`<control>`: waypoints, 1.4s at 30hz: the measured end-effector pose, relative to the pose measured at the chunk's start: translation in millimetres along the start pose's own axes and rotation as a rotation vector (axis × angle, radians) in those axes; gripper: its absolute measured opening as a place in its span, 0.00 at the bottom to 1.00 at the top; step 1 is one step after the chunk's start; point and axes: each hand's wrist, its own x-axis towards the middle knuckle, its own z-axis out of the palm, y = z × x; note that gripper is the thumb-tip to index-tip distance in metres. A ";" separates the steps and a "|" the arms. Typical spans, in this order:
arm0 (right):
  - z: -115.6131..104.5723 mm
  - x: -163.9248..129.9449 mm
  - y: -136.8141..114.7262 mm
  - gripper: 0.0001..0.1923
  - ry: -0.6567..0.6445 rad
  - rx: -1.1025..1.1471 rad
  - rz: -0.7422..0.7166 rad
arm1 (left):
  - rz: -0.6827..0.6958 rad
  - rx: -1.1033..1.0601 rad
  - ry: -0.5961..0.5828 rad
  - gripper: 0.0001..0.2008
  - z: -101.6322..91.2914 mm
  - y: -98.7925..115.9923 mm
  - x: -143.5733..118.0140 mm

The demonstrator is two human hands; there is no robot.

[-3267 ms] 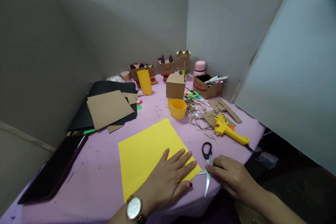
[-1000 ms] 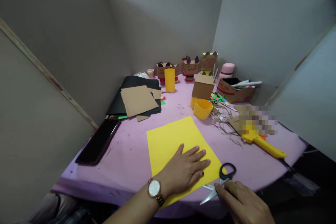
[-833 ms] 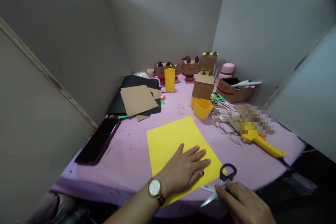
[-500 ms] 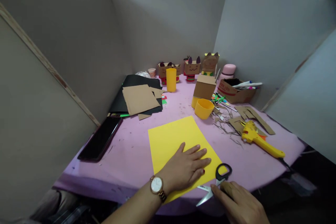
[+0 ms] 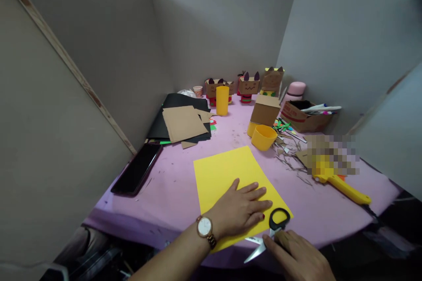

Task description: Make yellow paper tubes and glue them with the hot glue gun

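A yellow sheet of paper [image 5: 224, 171] lies at the front of the table, its near edge reaching the table's front edge. My left hand [image 5: 242, 208] rests flat on it with fingers spread, a watch [image 5: 205, 227] on the wrist. My right hand [image 5: 296, 252] is closed on a pair of black-handled scissors [image 5: 279, 218] at the sheet's near right corner. Their blades are parted and point left, one of them partly hidden by the paper edge. One handle loop shows over the sheet; the other is hidden by my fingers.
A phone [image 5: 137, 169] lies left, near cardboard [image 5: 183, 123] on black sheets [image 5: 156, 120]. Yellow paper tubes [image 5: 222, 102], a cardboard box [image 5: 264, 112] and cardboard figures [image 5: 249, 85] stand behind. To the right are scraps, a yellow glue gun [image 5: 349, 189] and a pen box [image 5: 293, 116].
The view has shifted, so most things appear slightly further right. The scissors have moved a little left relative to the sheet. My left hand stays flat on the paper.
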 end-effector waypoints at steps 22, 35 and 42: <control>8.7 10.4 -14.6 0.16 0.067 0.092 0.016 | -0.012 0.015 -0.008 0.20 -5.8 -10.4 -34.9; 1.9 33.1 -17.0 0.17 0.158 0.125 -0.067 | -0.003 0.015 0.010 0.20 -0.9 -11.4 -35.8; 4.9 34.8 -23.1 0.18 0.177 0.115 -0.067 | -0.018 0.018 0.029 0.19 1.7 -9.9 -36.9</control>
